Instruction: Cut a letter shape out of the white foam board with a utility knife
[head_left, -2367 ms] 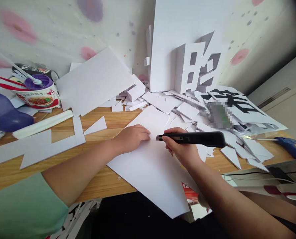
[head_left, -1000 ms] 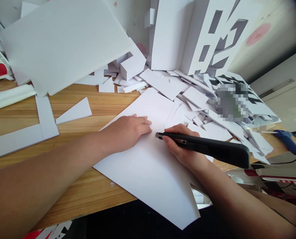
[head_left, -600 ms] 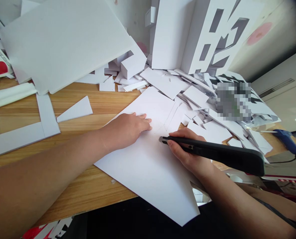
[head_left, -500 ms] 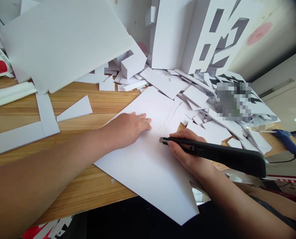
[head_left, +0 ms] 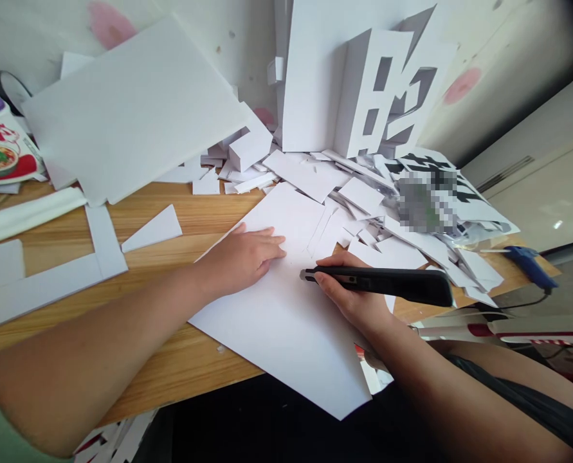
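Note:
A large white foam board sheet [head_left: 286,334] lies on the wooden table, its near corner jutting past the edge. My left hand [head_left: 247,257] rests flat on it, fingers stretched out. In my right hand [head_left: 351,296] is a black utility knife [head_left: 392,284], its short blade pointing left, close above the sheet or on it; I cannot tell if it touches. Thin cut or drawn lines run across the sheet above the blade, between my hands.
White offcuts [head_left: 310,177] pile up behind and to the right. A cut-out model [head_left: 363,96] stands against the wall. A big white panel [head_left: 136,116] leans at the back left. On the right lies a blue glue gun [head_left: 532,267]; at far left stands a noodle tub [head_left: 1,141].
The camera view has shifted, showing more of the wall. My right hand has turned the knife to lie more level. My left hand stays pressed on the sheet.

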`<state>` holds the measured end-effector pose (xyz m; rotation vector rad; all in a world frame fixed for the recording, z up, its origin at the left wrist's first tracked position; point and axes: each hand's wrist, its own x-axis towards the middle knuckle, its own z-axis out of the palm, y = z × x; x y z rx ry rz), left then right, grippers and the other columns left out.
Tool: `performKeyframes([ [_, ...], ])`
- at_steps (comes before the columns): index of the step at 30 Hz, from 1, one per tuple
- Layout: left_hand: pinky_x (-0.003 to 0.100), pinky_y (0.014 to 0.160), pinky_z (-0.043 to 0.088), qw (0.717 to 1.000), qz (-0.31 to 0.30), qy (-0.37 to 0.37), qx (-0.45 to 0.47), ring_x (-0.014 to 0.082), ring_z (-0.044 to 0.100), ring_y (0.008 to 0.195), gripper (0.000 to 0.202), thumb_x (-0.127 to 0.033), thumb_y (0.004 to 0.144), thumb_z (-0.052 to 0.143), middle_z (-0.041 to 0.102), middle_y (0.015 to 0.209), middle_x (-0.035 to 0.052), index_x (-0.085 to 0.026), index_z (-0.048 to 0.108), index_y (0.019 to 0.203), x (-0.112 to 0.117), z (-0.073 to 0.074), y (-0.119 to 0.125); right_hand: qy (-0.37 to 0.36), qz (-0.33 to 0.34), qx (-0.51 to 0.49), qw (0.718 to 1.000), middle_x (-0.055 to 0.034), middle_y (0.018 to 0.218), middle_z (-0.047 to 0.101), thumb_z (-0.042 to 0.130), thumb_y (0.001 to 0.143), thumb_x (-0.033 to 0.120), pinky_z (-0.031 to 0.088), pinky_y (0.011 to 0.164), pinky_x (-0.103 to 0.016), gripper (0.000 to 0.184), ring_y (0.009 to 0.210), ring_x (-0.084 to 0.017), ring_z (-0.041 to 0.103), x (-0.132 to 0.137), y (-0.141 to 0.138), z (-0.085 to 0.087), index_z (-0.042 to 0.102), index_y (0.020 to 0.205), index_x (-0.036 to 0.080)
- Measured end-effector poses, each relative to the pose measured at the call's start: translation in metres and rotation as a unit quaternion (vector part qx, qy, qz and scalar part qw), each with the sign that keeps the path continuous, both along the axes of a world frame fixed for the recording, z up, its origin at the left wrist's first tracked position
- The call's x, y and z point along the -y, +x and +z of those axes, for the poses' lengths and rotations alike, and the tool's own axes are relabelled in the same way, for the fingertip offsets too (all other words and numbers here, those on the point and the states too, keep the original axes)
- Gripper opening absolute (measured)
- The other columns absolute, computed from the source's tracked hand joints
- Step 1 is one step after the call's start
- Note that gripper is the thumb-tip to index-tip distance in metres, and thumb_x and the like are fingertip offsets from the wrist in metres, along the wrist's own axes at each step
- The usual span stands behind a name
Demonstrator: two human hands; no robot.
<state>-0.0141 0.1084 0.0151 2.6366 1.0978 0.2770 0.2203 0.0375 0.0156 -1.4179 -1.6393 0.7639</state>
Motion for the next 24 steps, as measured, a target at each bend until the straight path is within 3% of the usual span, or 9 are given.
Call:
performKeyframes([
  [3, 0.062, 0.112, 0.027, 0.994, 0.089, -0.001, 0.06, 0.0326, 0.036, 0.141, 0.032, -0.03, 0.089, 0.053, 0.05, 0.147, 0.0083, -0.025, 0.068, 0.117, -0.003, -0.002, -0.006, 0.001, -0.061, -0.139, 0.988, 0.0047, 0.055, 0.058, 0.07, 0.079, 0.03, 0.039, 0.046, -0.026, 0.01, 0.048, -0.013, 0.053, 0.009, 0.015, 0.009, 0.066, 0.087, 0.024],
  [6, 0.054, 0.113, 0.032, 0.979, 0.184, -0.013, 0.088, 0.033, 0.037, 0.14, 0.044, -0.035, 0.084, 0.058, 0.043, 0.151, 0.0127, -0.021, 0.063, 0.125, -0.006, 0.0, -0.01, 0.006, -0.187, -0.221, 0.957, 0.0031, 0.054, 0.059, 0.073, 0.075, 0.028, 0.038, 0.042, -0.025, 0.011, 0.044, -0.013, 0.05, 0.032, 0.045, 0.019, 0.068, 0.083, 0.023],
  [9, 0.054, 0.113, 0.032, 0.967, 0.231, -0.025, 0.105, 0.0337, 0.042, 0.136, 0.046, -0.036, 0.081, 0.059, 0.047, 0.148, 0.0116, -0.02, 0.062, 0.124, -0.009, 0.003, -0.013, -0.011, -0.312, -0.264, 0.913, 0.0021, 0.054, 0.059, 0.078, 0.068, 0.029, 0.037, 0.039, -0.023, 0.018, 0.043, -0.011, 0.049, 0.064, 0.072, 0.017, 0.07, 0.083, 0.022],
  [11, 0.053, 0.112, 0.032, 0.961, 0.247, -0.035, 0.122, 0.0333, 0.044, 0.134, 0.043, -0.032, 0.079, 0.059, 0.051, 0.144, 0.0107, -0.021, 0.064, 0.12, -0.012, 0.005, -0.016, -0.033, -0.359, -0.318, 0.877, 0.0026, 0.051, 0.057, 0.081, 0.063, 0.029, 0.036, 0.038, -0.022, 0.023, 0.042, -0.011, 0.048, 0.082, 0.08, 0.008, 0.07, 0.081, 0.022],
  [16, 0.045, 0.106, 0.042, 0.934, 0.286, -0.091, 0.195, 0.0296, 0.056, 0.123, 0.04, -0.032, 0.077, 0.057, 0.06, 0.135, 0.0088, -0.021, 0.066, 0.114, -0.017, 0.012, -0.019, -0.109, -0.291, -0.451, 0.836, 0.0038, 0.044, 0.05, 0.08, 0.064, 0.034, 0.029, 0.035, -0.023, 0.022, 0.039, -0.012, 0.041, 0.096, 0.068, -0.004, 0.069, 0.079, 0.022],
  [20, 0.043, 0.079, 0.057, 0.901, 0.32, -0.148, 0.255, 0.0306, 0.069, 0.095, 0.051, -0.051, 0.078, 0.057, 0.073, 0.102, 0.0095, -0.022, 0.064, 0.119, -0.002, 0.024, -0.026, -0.111, -0.264, -0.441, 0.851, 0.0037, 0.045, 0.049, 0.078, 0.065, 0.036, 0.028, 0.037, -0.024, 0.022, 0.039, -0.012, 0.04, 0.089, 0.056, 0.012, 0.069, 0.078, 0.021],
  [24, 0.045, 0.088, 0.055, 0.864, 0.356, -0.165, 0.317, 0.0321, 0.065, 0.106, 0.056, -0.065, 0.065, 0.069, 0.073, 0.108, 0.0043, -0.032, 0.068, 0.111, 0.031, 0.029, -0.052, -0.1, -0.272, -0.424, 0.858, 0.0038, 0.047, 0.051, 0.078, 0.065, 0.037, 0.032, 0.042, -0.024, 0.025, 0.043, -0.012, 0.042, 0.086, 0.047, 0.024, 0.067, 0.079, 0.018],
])
